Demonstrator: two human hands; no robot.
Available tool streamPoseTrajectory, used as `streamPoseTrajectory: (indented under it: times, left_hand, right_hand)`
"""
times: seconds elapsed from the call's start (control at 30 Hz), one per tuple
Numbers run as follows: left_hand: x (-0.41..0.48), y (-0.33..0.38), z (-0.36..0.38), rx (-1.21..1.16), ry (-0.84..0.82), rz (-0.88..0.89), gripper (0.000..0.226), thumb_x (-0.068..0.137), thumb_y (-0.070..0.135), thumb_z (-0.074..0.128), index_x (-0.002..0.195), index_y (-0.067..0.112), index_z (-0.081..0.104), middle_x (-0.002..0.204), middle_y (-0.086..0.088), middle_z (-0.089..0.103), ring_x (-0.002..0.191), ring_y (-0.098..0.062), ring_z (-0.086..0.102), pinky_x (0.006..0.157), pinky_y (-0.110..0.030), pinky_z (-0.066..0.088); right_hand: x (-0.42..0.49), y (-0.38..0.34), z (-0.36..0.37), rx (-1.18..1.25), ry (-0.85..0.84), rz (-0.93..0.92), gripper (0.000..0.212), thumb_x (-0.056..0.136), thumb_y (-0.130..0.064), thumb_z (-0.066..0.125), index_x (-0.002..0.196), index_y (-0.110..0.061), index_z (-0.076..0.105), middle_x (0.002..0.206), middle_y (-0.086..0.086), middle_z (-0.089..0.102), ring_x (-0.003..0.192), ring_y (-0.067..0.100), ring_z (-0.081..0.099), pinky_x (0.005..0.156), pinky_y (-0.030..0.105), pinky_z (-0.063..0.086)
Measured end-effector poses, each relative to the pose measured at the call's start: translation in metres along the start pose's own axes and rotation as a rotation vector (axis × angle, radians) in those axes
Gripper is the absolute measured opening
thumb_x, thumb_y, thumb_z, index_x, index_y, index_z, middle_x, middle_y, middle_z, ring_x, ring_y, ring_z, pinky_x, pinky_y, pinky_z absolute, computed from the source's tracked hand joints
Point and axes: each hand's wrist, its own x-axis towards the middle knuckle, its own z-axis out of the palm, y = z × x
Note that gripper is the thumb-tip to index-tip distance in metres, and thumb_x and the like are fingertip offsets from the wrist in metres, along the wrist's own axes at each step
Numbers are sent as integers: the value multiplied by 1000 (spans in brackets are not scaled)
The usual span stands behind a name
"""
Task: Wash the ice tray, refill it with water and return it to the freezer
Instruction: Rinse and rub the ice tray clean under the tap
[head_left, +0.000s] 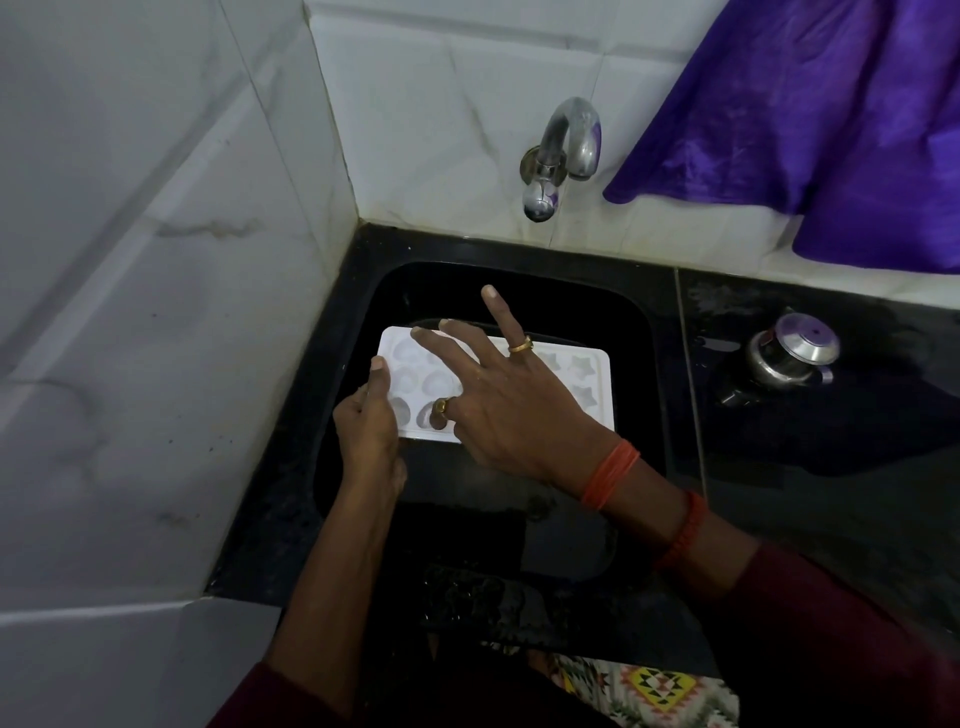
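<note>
A white ice tray (582, 387) with round and star-shaped moulds is held flat inside the black sink (631, 332). My left hand (366, 421) grips the tray's left edge, thumb on top. My right hand (498, 395) lies over the tray with fingers spread, its thumb pressed into one of the near moulds. A chrome tap (563, 150) juts from the tiled wall above the sink; no water is running from it.
A small steel lidded pot (792, 356) stands on the black counter to the right of the sink. A purple cloth (810, 119) hangs at the upper right. White tiled walls close the left side and the back.
</note>
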Motion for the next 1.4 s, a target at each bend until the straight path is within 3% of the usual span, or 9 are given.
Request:
streamPoseTrajectory:
  times: [0.27, 0.63, 1.1, 1.4]
  left_hand:
    - [0, 1, 1, -7, -12, 2, 31, 98, 38, 61, 79, 14, 67, 62, 9, 73, 54, -8, 70, 46, -21, 53]
    - [-2, 4, -2, -2, 3, -3, 31, 98, 39, 61, 79, 16, 67, 60, 11, 72, 52, -7, 69, 43, -20, 50]
    - [-5, 5, 1, -16, -21, -13, 31, 99, 36, 61, 78, 14, 68, 61, 8, 72, 53, -9, 69, 45, -21, 52]
    - [-6, 6, 1, -25, -36, -76, 29, 98, 36, 62, 81, 13, 68, 62, 4, 73, 52, -13, 70, 42, -23, 52]
  right_hand:
    - [4, 4, -1, -61, 33, -9, 50, 92, -27, 30, 71, -30, 75, 150, 14, 46, 135, 35, 46, 120, 62, -1]
    - [0, -4, -5, -36, 8, 25, 39, 98, -32, 41, 83, -36, 77, 151, 11, 45, 139, 32, 43, 121, 61, 0]
    - [-1, -10, -13, 10, 8, 73, 31, 93, -29, 51, 79, -29, 78, 146, 11, 52, 135, 31, 48, 121, 59, -7]
    - [-6, -14, -8, -7, -54, 78, 40, 94, -29, 38, 92, -32, 78, 147, 10, 50, 135, 29, 47, 120, 61, -4]
